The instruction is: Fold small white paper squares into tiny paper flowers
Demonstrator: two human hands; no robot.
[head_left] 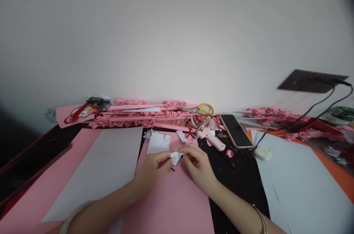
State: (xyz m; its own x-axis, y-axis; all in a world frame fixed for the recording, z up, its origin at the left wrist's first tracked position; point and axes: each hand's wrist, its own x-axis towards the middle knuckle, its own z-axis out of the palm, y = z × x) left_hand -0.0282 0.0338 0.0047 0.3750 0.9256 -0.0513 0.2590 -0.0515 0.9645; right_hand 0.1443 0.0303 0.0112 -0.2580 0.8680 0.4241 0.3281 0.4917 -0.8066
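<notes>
A small pale-blue piece of paper [175,157] is held between my two hands, over a pink sheet [168,201]. My left hand [155,166] pinches its left side. At its right edge, the closed fingers of my right hand [198,164] grip it, with something dark at the fingertips that I cannot make out. Just beyond my left hand lies a white paper pad [159,143] with small folded paper pieces beside it. A small paper strip [181,136] rests behind my right hand.
Behind my hands are a pink glue gun [211,137], yellow-handled scissors [197,109] and a phone [236,131]. Pink paper flower stems [132,118] line the wall. Large pale sheets [102,167] lie to the left and right. A white charger [262,153] with a cable sits at right.
</notes>
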